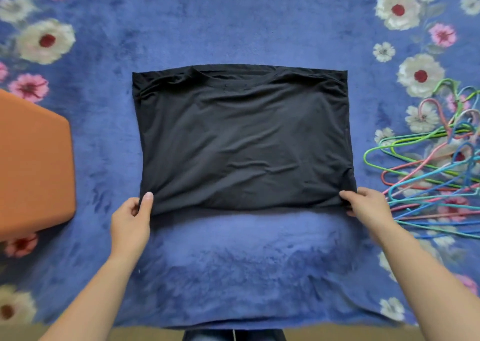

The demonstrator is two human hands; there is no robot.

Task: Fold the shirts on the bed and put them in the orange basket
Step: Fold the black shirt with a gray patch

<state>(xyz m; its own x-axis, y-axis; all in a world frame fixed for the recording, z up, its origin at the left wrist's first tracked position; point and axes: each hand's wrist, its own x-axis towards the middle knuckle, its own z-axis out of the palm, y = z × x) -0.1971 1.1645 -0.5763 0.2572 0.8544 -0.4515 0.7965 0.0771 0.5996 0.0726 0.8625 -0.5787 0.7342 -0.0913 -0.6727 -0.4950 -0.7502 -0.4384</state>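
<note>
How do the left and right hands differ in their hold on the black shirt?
The left hand holds the near left corner, by the orange basket; the right hand holds the near right corner, by the hangers. The left hand's thumb lies straight on top of the cloth; the right hand's fingertips curl over it. Both pinch the near edge of the black shirt.

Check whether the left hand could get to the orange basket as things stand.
Probably yes. Only bare blanket lies between the left hand and the orange basket beside it; the hand is busy, though, pinching a near corner of the black shirt.
</note>
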